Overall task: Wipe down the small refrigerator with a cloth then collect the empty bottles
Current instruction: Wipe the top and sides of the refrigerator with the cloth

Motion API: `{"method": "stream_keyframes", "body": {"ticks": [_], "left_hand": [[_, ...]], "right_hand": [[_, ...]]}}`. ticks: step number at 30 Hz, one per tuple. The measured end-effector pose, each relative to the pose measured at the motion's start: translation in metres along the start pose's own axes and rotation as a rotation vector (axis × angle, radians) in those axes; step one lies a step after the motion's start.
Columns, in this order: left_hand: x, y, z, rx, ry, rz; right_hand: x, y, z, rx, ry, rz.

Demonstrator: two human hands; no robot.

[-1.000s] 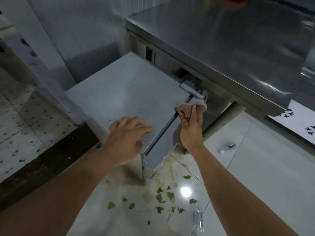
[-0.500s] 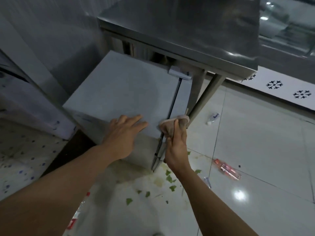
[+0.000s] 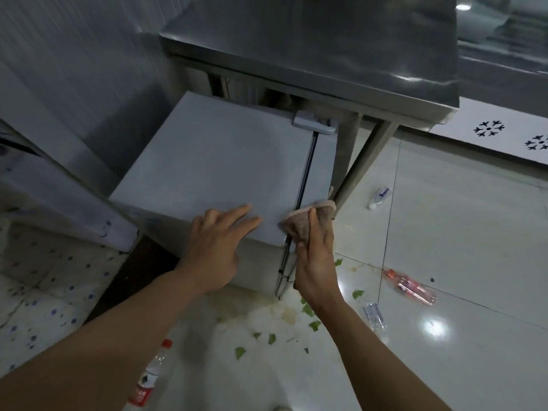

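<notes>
**Wiping the front corner of a small refrigerator**

I look down on a small grey refrigerator [image 3: 213, 161] tucked partly under a steel desk [image 3: 311, 48]. My left hand [image 3: 216, 247] lies flat on its top near the front edge, fingers straight and spread. My right hand [image 3: 314, 259] grips a bunched brown cloth [image 3: 305, 222], pressing it on the top front corner, over the door seam. Bottles lie on the white tiled floor [image 3: 459, 232]: a pink-tinted bottle [image 3: 410, 287] to the right, a clear crumpled bottle [image 3: 374, 315] beside my right forearm, a small white bottle [image 3: 379, 197] near the desk leg, and a red-capped bottle [image 3: 149, 378] with a red label under my left arm. None of the label writing is legible. Green leaf scraps [image 3: 308, 310] and a stain sit before the refrigerator.
</notes>
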State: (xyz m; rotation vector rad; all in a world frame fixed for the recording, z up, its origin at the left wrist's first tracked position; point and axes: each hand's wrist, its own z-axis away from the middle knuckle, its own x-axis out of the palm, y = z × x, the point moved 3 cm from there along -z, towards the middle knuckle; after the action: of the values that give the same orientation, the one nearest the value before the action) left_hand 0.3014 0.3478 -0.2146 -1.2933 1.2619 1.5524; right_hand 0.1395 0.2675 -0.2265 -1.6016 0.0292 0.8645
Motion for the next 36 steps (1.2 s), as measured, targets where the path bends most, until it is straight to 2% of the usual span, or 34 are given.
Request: {"method": "stream_keyframes", "body": {"ticks": [7,12,19,26,32,36], "left_hand": [[0.002,-0.010,-0.005,0.102,0.059,-0.029],[0.008,-0.023,-0.008,0.233,0.060,-0.035],[0.016,-0.035,-0.001,0.400,0.215,0.015],[0.029,-0.042,-0.002,0.488,0.430,0.055],[0.043,-0.054,0.000,0.564,0.630,0.037],[0.052,-0.077,0.000,0.518,0.814,-0.002]], "right_hand": [[0.002,-0.003,0.002,0.069,0.068,0.046],[0.021,-0.005,0.017,0.160,0.290,0.007],[0.070,-0.006,0.043,0.075,0.634,0.084],[0.078,0.021,0.031,-0.156,0.772,0.301],[0.076,0.045,0.018,-0.437,0.974,0.449],[0.079,0.063,0.010,-0.637,1.059,0.644]]}}
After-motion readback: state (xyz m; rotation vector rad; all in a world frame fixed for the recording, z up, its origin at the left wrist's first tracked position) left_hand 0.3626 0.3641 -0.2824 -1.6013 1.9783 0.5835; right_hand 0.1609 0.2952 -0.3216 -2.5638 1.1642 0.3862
